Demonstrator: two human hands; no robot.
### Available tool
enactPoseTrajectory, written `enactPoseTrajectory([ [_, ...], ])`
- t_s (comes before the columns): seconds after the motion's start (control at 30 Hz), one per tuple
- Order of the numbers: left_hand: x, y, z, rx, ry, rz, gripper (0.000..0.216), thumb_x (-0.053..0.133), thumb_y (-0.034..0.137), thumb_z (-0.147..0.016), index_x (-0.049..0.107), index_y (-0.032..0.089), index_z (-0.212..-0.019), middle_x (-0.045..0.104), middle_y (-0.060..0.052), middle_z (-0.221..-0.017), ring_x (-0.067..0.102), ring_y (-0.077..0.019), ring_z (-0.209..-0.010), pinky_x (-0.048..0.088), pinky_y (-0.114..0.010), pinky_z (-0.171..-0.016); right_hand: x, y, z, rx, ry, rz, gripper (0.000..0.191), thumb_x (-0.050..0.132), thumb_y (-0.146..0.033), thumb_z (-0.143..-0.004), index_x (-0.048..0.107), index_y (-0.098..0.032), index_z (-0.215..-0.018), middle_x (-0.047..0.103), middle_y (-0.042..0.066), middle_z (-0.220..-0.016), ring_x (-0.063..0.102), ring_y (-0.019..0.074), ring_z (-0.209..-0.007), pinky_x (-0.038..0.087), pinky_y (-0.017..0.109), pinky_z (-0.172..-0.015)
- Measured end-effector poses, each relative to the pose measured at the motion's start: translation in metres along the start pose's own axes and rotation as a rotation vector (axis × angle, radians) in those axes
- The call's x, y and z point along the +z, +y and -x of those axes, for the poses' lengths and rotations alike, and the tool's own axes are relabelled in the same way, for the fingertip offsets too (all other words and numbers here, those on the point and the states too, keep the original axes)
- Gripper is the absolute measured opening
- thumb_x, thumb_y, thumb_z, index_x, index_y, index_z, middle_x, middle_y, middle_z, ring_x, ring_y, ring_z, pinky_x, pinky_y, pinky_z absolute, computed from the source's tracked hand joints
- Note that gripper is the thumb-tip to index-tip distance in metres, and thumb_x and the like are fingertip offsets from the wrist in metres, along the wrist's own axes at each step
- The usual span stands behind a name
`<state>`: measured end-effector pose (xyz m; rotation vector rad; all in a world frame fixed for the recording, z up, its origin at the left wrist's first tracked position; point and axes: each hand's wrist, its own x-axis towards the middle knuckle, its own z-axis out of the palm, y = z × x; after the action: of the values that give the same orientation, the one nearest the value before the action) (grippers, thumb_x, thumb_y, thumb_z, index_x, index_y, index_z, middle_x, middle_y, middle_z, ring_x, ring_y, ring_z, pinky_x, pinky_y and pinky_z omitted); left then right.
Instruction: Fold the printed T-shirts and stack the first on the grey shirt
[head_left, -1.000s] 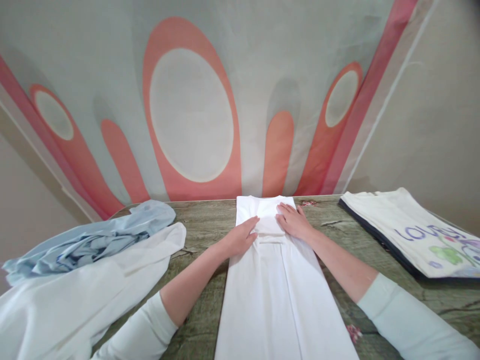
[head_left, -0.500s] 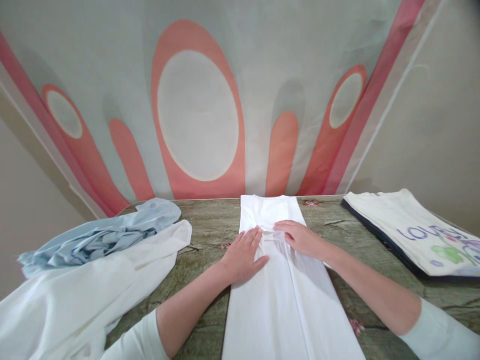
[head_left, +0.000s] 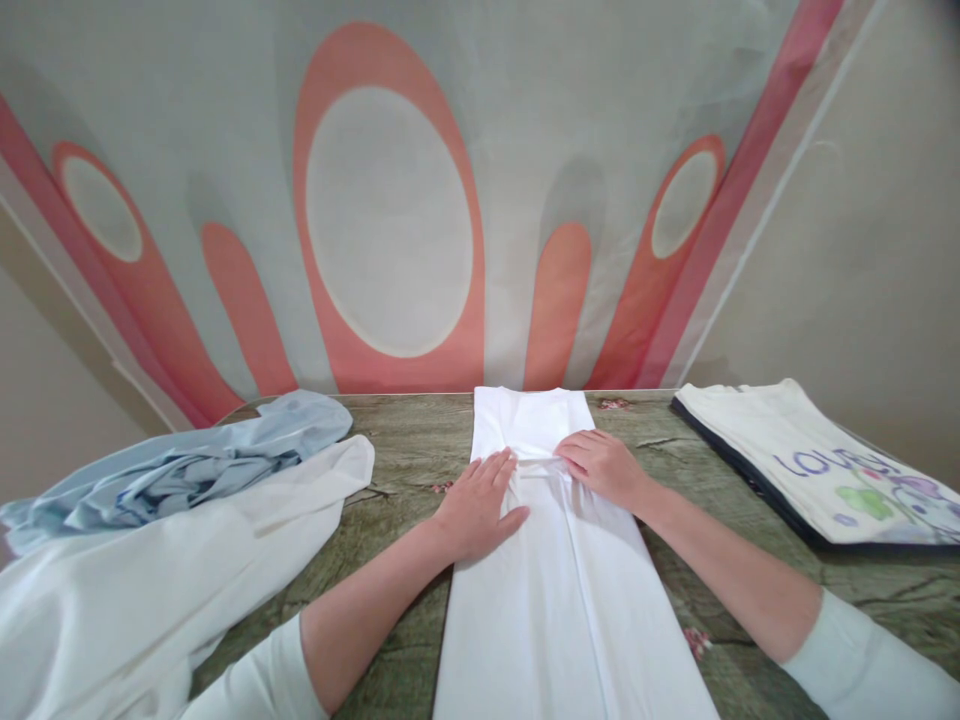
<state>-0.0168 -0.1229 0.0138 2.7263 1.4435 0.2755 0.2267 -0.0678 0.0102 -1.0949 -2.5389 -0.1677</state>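
A white garment (head_left: 532,610), folded into a long narrow strip, lies lengthwise in front of me and reaches the far edge of the table. Small crosswise creases run over it between my hands. My left hand (head_left: 476,508) rests flat on its left edge, fingers together and stretched out, thumb apart. On the right edge, my right hand (head_left: 604,468) has its fingers bent and pinched on the cloth at the end of the creases. Its fingertips are partly hidden.
On the left, a crumpled light blue garment (head_left: 300,425) lies behind a loose white cloth (head_left: 180,580). A folded stack on the right has a white printed garment (head_left: 810,450) over a dark one (head_left: 780,510). The wood-patterned table (head_left: 412,430) meets a patterned backdrop (head_left: 510,150).
My right hand has shifted slightly outward along the crease, which looks straighter and more stretched. My left hand stays on the left edge. The whole view has moved a little.
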Motion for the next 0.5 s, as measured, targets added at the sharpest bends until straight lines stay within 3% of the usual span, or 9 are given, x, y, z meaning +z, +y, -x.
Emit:
enactPoseTrajectory([
  [0.2,0.0032,0.0002,-0.0006,-0.022,0.019,-0.034,0.061,0.040,0.047,-0.086,0.029,0.015,-0.137,0.023,-0.010,-0.147,0.022,-0.0240,-0.134,0.018,-0.039,-0.109,-0.0002,0.0007,-0.0028,-0.066,-0.017,0.097,0.015,0.054,-0.012,-0.082,0.066,-0.018,-0.089,0.067,0.005,-0.090,0.058,0.0190,-0.089,0.038,0.033,-0.082],
  [0.5,-0.0020,0.0022,0.0015,-0.008,-0.023,-0.052,0.064,0.023,0.054,-0.091,0.020,0.015,-0.141,0.019,-0.010,-0.148,0.017,-0.0239,-0.136,0.016,-0.041,-0.109,0.0002,0.0036,0.0015,0.003,0.095,-0.160,0.026,0.048,-0.007,-0.078,0.068,-0.019,-0.090,0.069,0.004,-0.092,0.061,0.0169,-0.089,0.042,0.034,-0.087],
])
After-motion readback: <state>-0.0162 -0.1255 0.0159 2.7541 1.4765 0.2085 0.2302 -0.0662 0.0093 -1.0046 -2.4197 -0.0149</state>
